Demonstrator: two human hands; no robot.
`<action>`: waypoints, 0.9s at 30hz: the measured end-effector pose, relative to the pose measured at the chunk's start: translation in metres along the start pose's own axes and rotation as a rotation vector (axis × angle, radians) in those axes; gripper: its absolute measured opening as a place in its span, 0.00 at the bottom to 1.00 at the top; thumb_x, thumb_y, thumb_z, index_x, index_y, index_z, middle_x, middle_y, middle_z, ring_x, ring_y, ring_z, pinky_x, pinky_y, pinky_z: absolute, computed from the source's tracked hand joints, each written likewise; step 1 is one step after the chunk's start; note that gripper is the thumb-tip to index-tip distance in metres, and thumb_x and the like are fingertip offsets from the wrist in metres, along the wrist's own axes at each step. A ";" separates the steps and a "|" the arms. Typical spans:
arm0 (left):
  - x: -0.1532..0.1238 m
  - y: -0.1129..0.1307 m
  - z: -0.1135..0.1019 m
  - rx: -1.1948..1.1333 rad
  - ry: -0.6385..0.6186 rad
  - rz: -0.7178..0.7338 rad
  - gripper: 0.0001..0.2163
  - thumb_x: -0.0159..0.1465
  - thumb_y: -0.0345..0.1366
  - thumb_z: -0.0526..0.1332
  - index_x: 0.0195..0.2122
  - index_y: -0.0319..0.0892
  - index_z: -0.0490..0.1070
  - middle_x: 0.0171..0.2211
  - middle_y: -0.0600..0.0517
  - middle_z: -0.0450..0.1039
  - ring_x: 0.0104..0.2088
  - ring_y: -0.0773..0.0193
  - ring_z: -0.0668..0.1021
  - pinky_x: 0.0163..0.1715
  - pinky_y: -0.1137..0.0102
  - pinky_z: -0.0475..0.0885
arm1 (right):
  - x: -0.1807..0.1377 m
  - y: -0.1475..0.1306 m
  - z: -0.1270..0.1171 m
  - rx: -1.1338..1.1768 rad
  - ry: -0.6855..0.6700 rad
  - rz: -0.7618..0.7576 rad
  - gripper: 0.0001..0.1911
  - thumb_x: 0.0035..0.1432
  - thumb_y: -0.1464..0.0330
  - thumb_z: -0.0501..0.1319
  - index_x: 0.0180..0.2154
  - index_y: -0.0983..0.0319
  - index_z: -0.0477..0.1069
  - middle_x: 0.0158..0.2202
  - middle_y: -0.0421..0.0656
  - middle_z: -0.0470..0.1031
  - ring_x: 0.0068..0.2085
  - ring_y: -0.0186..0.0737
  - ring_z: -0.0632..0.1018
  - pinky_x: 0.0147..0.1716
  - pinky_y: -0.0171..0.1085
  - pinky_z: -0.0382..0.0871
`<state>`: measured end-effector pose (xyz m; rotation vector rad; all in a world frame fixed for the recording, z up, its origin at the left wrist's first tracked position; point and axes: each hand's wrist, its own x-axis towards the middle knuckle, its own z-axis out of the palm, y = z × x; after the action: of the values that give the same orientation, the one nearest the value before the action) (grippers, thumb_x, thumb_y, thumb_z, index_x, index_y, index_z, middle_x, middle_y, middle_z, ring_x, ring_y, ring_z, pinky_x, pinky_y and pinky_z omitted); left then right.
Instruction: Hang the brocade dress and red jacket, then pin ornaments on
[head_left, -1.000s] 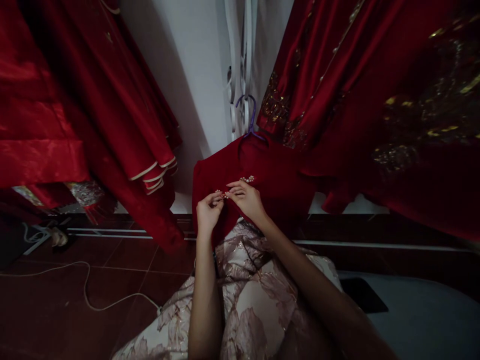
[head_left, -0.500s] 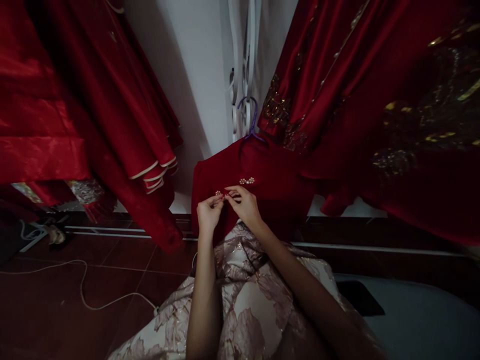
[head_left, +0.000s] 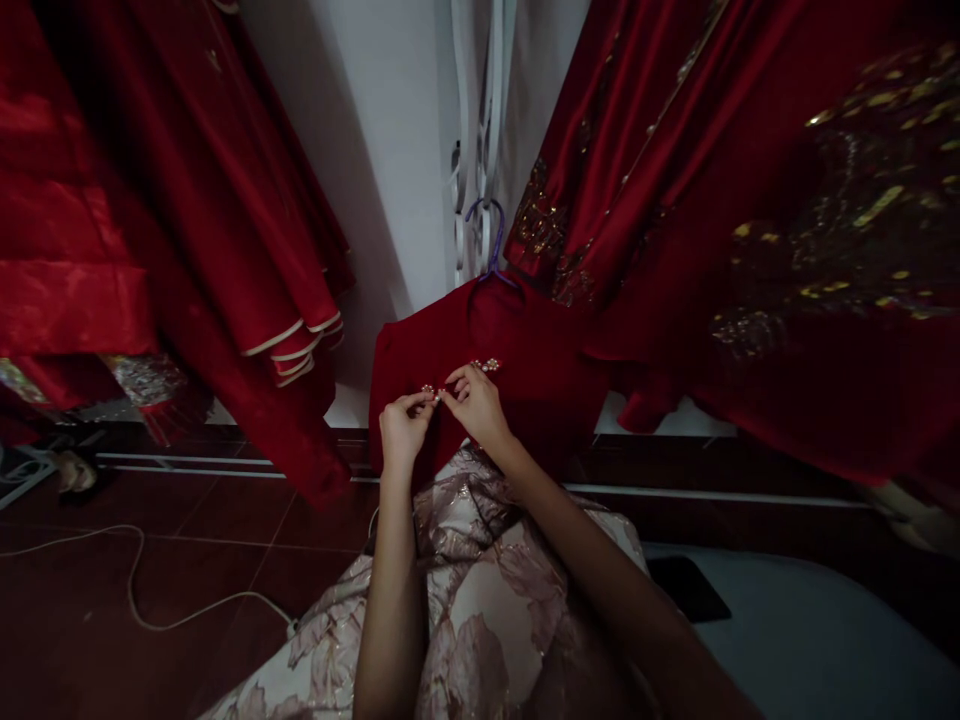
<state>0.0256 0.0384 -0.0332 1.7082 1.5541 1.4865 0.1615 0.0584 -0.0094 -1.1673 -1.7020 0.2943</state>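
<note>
A dark red garment (head_left: 544, 345) hangs in front of me on a purple hanger (head_left: 495, 262). Two pearl-beaded fasteners sit on its front. The upper beaded fastener (head_left: 489, 365) lies just above my right fingers. At the lower beaded fastener (head_left: 428, 390), both hands meet. My left hand (head_left: 403, 432) pinches its left part between thumb and fingers. My right hand (head_left: 478, 410) pinches at its right end, with the thumb against a small pearl. The fingertips hide part of the fastener.
Red garments (head_left: 270, 220) hang at left, and a gold-trimmed red garment (head_left: 637, 150) at right. Patterned fabric (head_left: 495, 600) covers my lap. A white cable (head_left: 135, 580) crosses the tiled floor. A black flat object (head_left: 688, 588) lies on a pale surface (head_left: 810, 620) at right.
The whole view has shifted slightly, so things appear a little farther left. Between my fingertips the right end of the lower fastener shows more clearly. Both hands remain at it.
</note>
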 end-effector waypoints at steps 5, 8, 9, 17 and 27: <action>0.001 0.005 -0.007 -0.032 -0.003 0.032 0.13 0.54 0.35 0.62 0.41 0.39 0.71 0.36 0.48 0.75 0.28 0.71 0.74 0.32 0.75 0.69 | 0.005 -0.002 -0.022 0.059 -0.178 0.113 0.07 0.48 0.67 0.63 0.31 0.62 0.70 0.26 0.40 0.73 0.25 0.31 0.73 0.26 0.31 0.68; 0.001 0.003 -0.022 -0.045 -0.040 -0.048 0.12 0.53 0.33 0.61 0.40 0.39 0.71 0.33 0.49 0.75 0.27 0.71 0.74 0.29 0.76 0.69 | -0.004 0.003 -0.048 0.147 -0.346 0.226 0.08 0.51 0.65 0.61 0.31 0.62 0.71 0.26 0.42 0.75 0.23 0.32 0.75 0.24 0.31 0.69; 0.000 0.001 -0.029 -0.041 -0.083 -0.085 0.11 0.53 0.32 0.61 0.38 0.39 0.72 0.31 0.49 0.75 0.26 0.70 0.75 0.28 0.76 0.69 | -0.009 0.006 -0.057 0.183 -0.406 0.258 0.08 0.51 0.64 0.60 0.32 0.62 0.72 0.27 0.42 0.75 0.23 0.32 0.75 0.22 0.32 0.70; -0.013 -0.011 -0.050 -0.026 -0.513 -0.341 0.18 0.47 0.27 0.64 0.41 0.41 0.75 0.19 0.53 0.74 0.21 0.68 0.74 0.23 0.77 0.66 | -0.039 0.037 -0.084 0.198 -0.710 0.350 0.15 0.49 0.62 0.63 0.38 0.64 0.73 0.28 0.43 0.75 0.24 0.30 0.73 0.19 0.30 0.69; -0.018 -0.016 -0.036 0.165 -0.572 -0.480 0.49 0.39 0.25 0.67 0.63 0.43 0.47 0.20 0.56 0.75 0.20 0.67 0.74 0.26 0.75 0.65 | -0.042 0.064 -0.065 0.035 -0.720 0.275 0.15 0.46 0.64 0.65 0.37 0.65 0.73 0.30 0.44 0.76 0.32 0.34 0.75 0.33 0.33 0.68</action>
<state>-0.0094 0.0152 -0.0410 1.5085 1.6237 0.5823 0.2521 0.0359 -0.0465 -1.3647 -2.1214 1.0069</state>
